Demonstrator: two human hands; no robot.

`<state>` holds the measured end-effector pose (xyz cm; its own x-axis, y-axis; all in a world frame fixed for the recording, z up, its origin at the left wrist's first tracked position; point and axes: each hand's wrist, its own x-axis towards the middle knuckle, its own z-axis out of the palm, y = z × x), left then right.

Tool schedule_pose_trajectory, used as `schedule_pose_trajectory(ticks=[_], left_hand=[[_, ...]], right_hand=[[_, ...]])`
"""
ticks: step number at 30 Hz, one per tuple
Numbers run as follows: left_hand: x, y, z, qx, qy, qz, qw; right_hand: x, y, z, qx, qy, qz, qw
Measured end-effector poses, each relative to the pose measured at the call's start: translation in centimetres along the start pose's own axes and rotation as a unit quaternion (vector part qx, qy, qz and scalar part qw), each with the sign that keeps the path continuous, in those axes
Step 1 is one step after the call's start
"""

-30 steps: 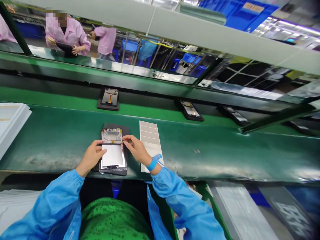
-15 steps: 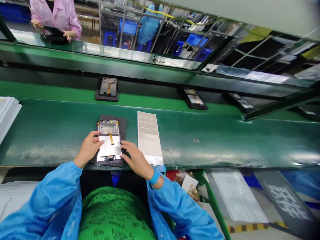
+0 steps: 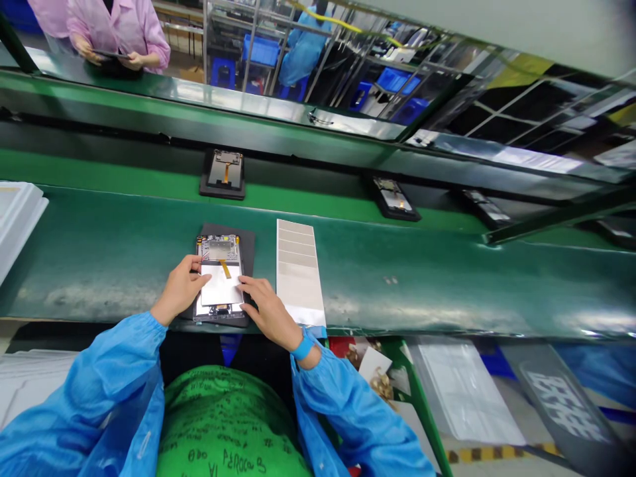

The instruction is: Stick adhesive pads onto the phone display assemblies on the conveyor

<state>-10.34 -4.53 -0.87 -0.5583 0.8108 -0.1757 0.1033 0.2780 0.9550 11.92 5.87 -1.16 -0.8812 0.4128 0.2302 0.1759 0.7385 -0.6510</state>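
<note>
An opened tablet (image 3: 218,311) lies on a dark grey pad (image 3: 248,255) in front of me. A circuit board (image 3: 220,249) shows at its far end. Over its middle is a flat silver battery (image 3: 214,291), with an orange ribbon cable (image 3: 225,268) resting slantwise on top. My left hand (image 3: 181,286) pinches the battery's left edge, close to thin reddish wires. On the opposite edge, the fingers of my right hand (image 3: 263,303) are closed. Whether the battery touches the tablet underneath cannot be made out. A sheet of pale stickers (image 3: 299,278) lies right of my right hand.
Beyond the bench (image 3: 422,285), a green belt carries opened tablets, one (image 3: 224,173) straight ahead and another (image 3: 396,197) farther right. White trays (image 3: 20,212) are stacked at left. Below the bench edge is a green bin (image 3: 422,404). A person in pink (image 3: 119,33) stands across the line.
The battery has shifted slightly toward the circuit board, both hands moving with it. The orange ribbon now slants more. My view has shifted a little; the person across holds the dark object differently.
</note>
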Motion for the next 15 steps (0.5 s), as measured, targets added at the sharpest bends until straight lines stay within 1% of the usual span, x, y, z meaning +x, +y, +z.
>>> schedule_pose_trajectory(ticks=[8, 12, 15], left_hand=[[-0.04, 0.18, 0.13, -0.015, 0.009, -0.002, 1.0], [0.06, 0.05, 0.11, 0.013, 0.011, 0.009, 1.0], [0.27, -0.24, 0.07, 0.046, 0.001, 0.019, 0.999]], right_hand=[[-0.03, 0.01, 0.25, -0.002, 0.006, -0.003, 1.0], [0.12, -0.09, 0.22, -0.013, 0.003, -0.005, 1.0], [0.2, -0.15, 0.2, -0.022, 0.0, -0.004, 1.0]])
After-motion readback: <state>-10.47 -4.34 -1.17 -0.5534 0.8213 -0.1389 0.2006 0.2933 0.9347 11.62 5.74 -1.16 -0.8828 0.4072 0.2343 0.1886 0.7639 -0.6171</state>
